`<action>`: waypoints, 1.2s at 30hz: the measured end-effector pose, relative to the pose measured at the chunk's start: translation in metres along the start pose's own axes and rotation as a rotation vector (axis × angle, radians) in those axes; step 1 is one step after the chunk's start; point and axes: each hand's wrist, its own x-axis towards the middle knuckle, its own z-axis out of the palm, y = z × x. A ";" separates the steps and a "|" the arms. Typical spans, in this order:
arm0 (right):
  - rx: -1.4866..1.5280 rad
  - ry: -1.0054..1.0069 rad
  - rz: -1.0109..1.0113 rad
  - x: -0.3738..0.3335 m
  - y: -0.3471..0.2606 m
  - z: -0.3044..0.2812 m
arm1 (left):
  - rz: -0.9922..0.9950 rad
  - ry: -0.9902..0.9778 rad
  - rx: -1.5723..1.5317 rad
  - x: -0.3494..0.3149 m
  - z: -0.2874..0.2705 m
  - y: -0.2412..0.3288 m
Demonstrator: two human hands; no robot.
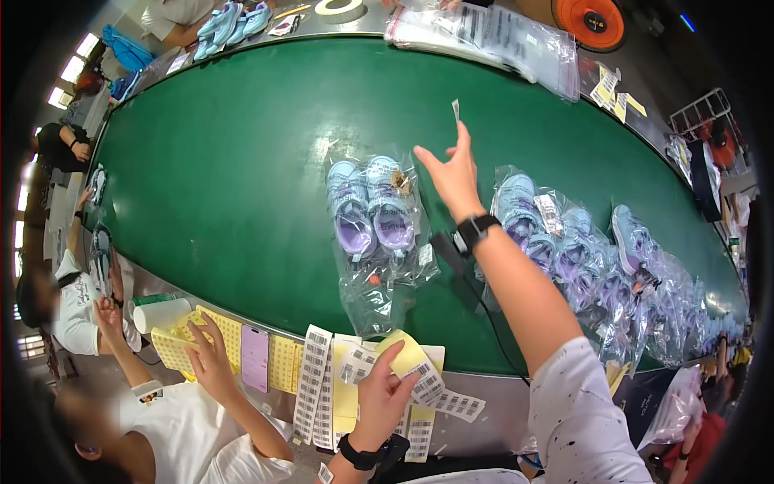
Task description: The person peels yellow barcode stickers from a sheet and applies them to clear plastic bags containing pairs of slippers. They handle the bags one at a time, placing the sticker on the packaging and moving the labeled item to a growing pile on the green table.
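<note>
My left hand (379, 406), at the lower edge of the green table, is closed on a yellow-backed sheet of barcode stickers (415, 365). Stretched out over the table, my right hand (451, 177) carries a small white barcode sticker (456, 110) at its index fingertip. Its thumb stands apart from that finger. Left of this hand, and apart from it, a pair of light blue and purple shoes (372, 211) lies in a clear plastic bag. Below my right wrist, more bagged shoes (556, 242) lie on the right, partly behind my forearm.
Strips of barcode stickers (313, 387) and a pink phone (255, 359) lie along the near edge of the green table (226, 185). At left, a co-worker's hand (211, 359) is over yellow sticker sheets (173, 351). Stacked clear bags (484, 40) lie along the far edge.
</note>
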 end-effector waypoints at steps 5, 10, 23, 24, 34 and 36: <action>0.024 -0.182 0.060 0.032 0.040 0.029 | 0.021 -0.030 -0.041 0.007 -0.004 -0.001; 0.469 -0.277 0.269 0.028 0.064 -0.009 | -0.005 -0.016 -0.052 0.012 -0.011 0.000; 0.331 -0.247 0.226 0.071 0.050 0.019 | 0.050 0.041 -0.022 0.018 -0.004 0.002; 0.199 -0.189 0.172 0.075 0.055 0.023 | 0.055 0.050 -0.008 0.019 -0.003 0.004; -0.284 -0.025 -0.477 -0.011 0.047 -0.156 | 0.084 0.201 -0.240 0.005 -0.007 0.015; -0.432 0.051 -0.313 -0.046 0.096 -0.188 | 0.022 0.176 -0.161 0.005 -0.007 0.022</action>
